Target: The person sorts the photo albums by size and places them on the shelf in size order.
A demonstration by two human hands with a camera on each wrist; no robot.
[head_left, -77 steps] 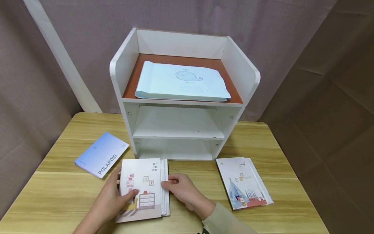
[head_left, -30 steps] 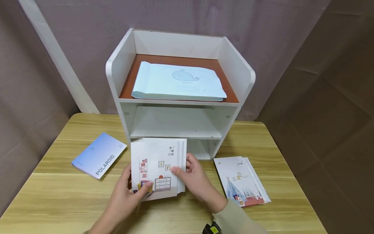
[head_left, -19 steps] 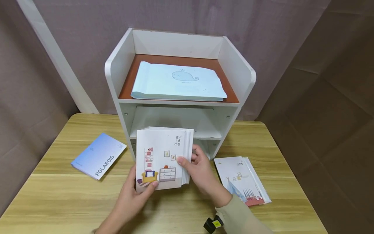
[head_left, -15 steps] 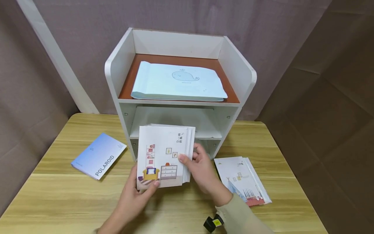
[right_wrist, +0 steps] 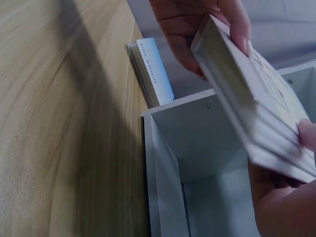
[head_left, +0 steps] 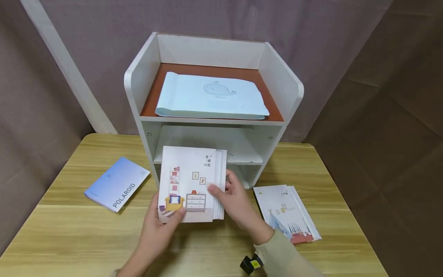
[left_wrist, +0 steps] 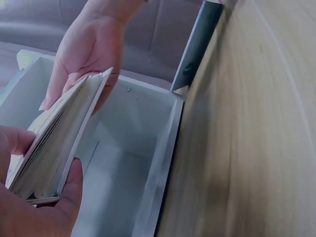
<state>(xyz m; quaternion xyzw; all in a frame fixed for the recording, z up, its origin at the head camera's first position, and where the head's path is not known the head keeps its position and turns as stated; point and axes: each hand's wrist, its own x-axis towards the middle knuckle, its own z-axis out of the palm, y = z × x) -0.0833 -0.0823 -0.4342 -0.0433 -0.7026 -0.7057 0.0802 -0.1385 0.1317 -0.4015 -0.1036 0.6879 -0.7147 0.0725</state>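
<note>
A thick photo album [head_left: 188, 169], its white cover drawn with a yellow armchair and a chest of drawers, is held up in both hands before the shelf. My left hand [head_left: 157, 227] grips its lower left corner, thumb on the cover and fingers behind. On the right, my right hand [head_left: 238, 204] grips the spine edge, thumb on top. In the left wrist view, page edges [left_wrist: 59, 133] show between the covers, fanned slightly. The right wrist view shows the stepped white spine [right_wrist: 276, 133] beside my right thumb.
A white shelf unit [head_left: 136, 92] stands behind the hands; a pale blue whale book [head_left: 211, 100] lies on its top. A blue POLAROID album [head_left: 117, 182] is at left on the wooden table [head_left: 69, 238]. Another illustrated album [head_left: 287, 215] lies at right.
Both hands have lifted the photo album from the table up in front of the shelf's lower compartments. Over the last half second it has shifted slightly left and turned a little.
</note>
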